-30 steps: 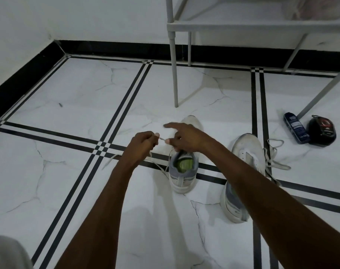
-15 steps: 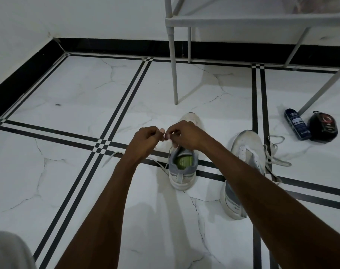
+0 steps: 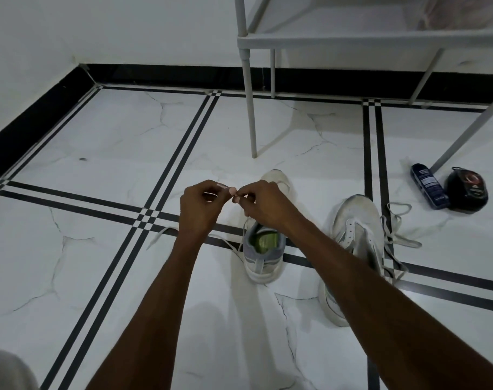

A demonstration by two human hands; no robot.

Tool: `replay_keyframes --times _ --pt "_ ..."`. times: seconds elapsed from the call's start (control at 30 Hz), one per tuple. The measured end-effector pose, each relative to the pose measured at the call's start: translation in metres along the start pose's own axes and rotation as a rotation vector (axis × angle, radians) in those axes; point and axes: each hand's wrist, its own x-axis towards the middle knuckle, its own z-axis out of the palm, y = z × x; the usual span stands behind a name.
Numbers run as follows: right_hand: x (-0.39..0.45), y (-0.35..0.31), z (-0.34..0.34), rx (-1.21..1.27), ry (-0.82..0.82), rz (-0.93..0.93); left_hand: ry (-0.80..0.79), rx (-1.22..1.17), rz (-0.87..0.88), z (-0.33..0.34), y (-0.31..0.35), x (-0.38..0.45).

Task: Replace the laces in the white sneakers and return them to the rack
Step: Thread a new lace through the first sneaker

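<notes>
- Over the floor point(image 3: 104, 153), above the near sneaker point(image 3: 263, 256), both hands meet at the fingertips.
- Left hand point(image 3: 201, 205): fingers curled, pinching what appears to be a lace end; the end itself is too small to confirm.
- Right hand point(image 3: 263, 204): fingers curled, pinching at the same spot, thumb tip touching the left hand's.
- Lace point(image 3: 166, 233) trails from the near sneaker across the floor to the left, slack.
- Far sneaker point(image 3: 355, 249) lies on its side to the right, partly behind the right forearm, a loose lace point(image 3: 395, 220) beside it.
- Rack point(image 3: 352, 40) stands behind, well apart; neither sneaker is on it.
- Both forearms extended forward, wrists level, converging.
- Judgement: lacing step in hand. Keep the tip firmly pinched, keep the lace untwisted, feed eyelets evenly, and even up both ends before tightening.
</notes>
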Motion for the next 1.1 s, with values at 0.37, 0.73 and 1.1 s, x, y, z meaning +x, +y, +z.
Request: replay_keyframes --times 0.37,0.73,1.1 --pt "-0.042 0.033 -0.023 -0.064 0.254 0.184 -0.103 -0.238 -0.079 0.020 0.010 -0.011" --pt "-0.061 0.043 -0.006 -0.142 0.292 0.198 -0.270 0.190 0.137 0.052 -0.008 -0.019" --pt "-0.061 0.061 -0.025 0.655 0.151 0.533 -0.094 0.438 0.242 0.073 -0.007 -0.034"
